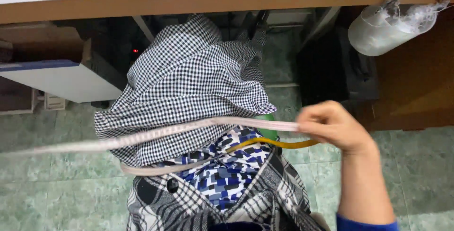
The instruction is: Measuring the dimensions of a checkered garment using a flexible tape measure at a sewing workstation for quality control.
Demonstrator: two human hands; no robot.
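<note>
Right hand (333, 127) clenched on tape measure (189, 128), stretched blurred over checked cloth (189, 84). Left hand not in view. Step: measuring, likely; next calls for steadying tape.

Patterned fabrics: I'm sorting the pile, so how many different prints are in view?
3. A small black-and-white gingham cloth on top, a blue-and-white blocky print fabric beneath it, and a large black-and-white plaid fabric at the bottom. More may lie hidden underneath.

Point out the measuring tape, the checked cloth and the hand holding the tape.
measuring tape (198, 126): head view, middle of the pale strip.
checked cloth (189, 79): head view, centre of the folds.
right hand (333, 124): head view, knuckles.
</note>
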